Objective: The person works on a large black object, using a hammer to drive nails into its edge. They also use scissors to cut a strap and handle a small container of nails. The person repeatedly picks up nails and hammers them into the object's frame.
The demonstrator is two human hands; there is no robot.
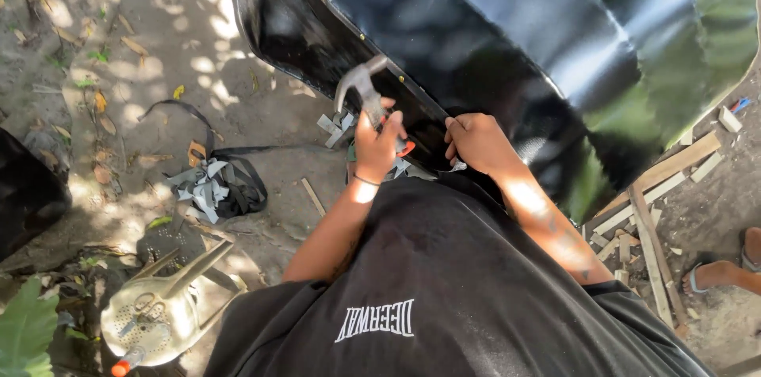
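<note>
**Hammer raised at the edge of a black-covered frame**

The person's left hand (376, 147) has its grip closed tight round the handle of a claw hammer (361, 82), whose metal head stands just above the fist and right against the near edge of the big black sheet (507, 36). That glossy sheet is stretched over a frame and fills the upper right of the view; small tacks dot its left border.

The right hand (476, 141) rests on the same near edge of the black sheet, just right of the hammer, fingers curled down against the material; whether they pinch anything small cannot be told.

Left of the black sheet, on the dirt ground (158, 28), lies a tangle of black straps and grey scraps (214, 183). Further below that, an overturned pale plastic chair (158, 306) carries scissors and a tool with an orange handle. Right of the black sheet, loose wooden slats (650, 210) are heaped, and beside them another person's sandalled foot (717, 275) shows.
</note>
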